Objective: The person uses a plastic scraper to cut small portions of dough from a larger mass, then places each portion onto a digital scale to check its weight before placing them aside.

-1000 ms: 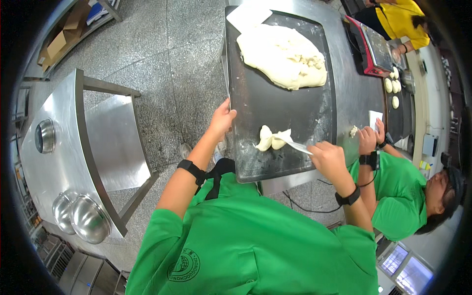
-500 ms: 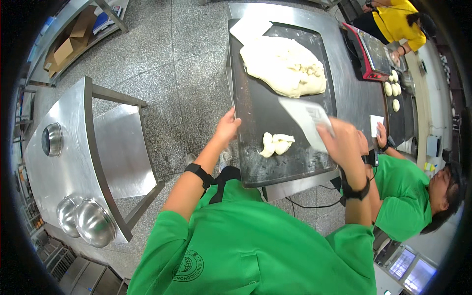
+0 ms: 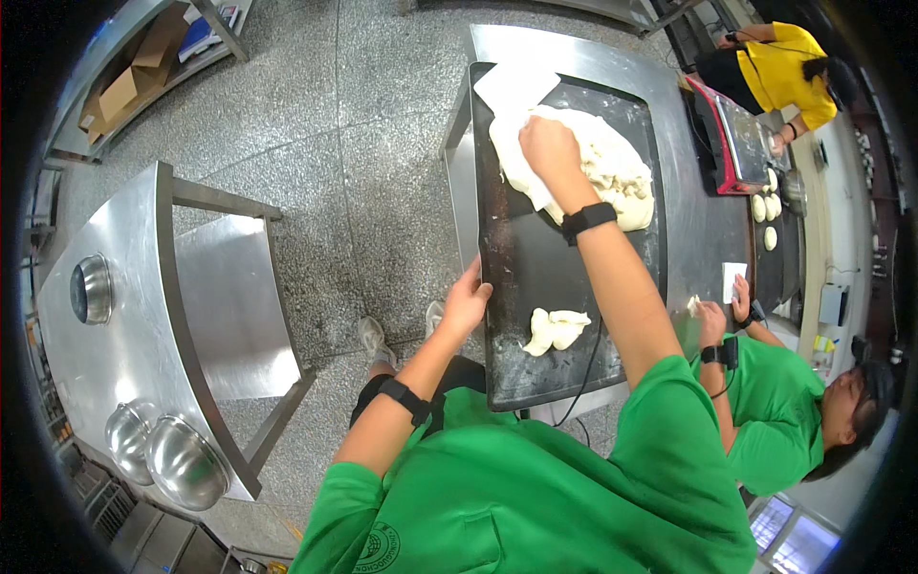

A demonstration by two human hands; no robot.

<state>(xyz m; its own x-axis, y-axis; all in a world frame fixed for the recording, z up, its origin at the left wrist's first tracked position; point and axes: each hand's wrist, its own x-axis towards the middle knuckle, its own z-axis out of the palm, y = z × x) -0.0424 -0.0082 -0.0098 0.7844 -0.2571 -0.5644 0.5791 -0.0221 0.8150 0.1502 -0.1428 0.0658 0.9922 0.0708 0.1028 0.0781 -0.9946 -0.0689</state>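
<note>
A large pale mass of dough [image 3: 612, 158] covers the far part of a dark baking tray [image 3: 507, 277]. Over its left side, my right hand [image 3: 552, 151] is closed on a white dough scraper [image 3: 538, 189], most of it hidden by the hand and hard to tell from the dough. My left hand [image 3: 467, 300] grips the tray's left rim, thumb on top. Nearer to me on the tray, a few small dough pieces [image 3: 555, 330] lie bunched together. A white flat sheet or scraper [image 3: 516, 88] rests at the tray's far left corner, touching the dough.
The tray lies on a steel table [image 3: 684, 230]. A red-sided scale [image 3: 722, 139] and several dough balls [image 3: 768, 208] are to the right, where a co-worker in green [image 3: 775, 402] holds a white scraper [image 3: 733, 282]. Another person wears yellow [image 3: 779, 72]. Steel bowls [image 3: 186, 459] stand on the left table.
My right hand has swung far and left with the scraper, from the tray's right side onto the large dough. My left hand stays on the rim. The whole view has shifted slightly.
</note>
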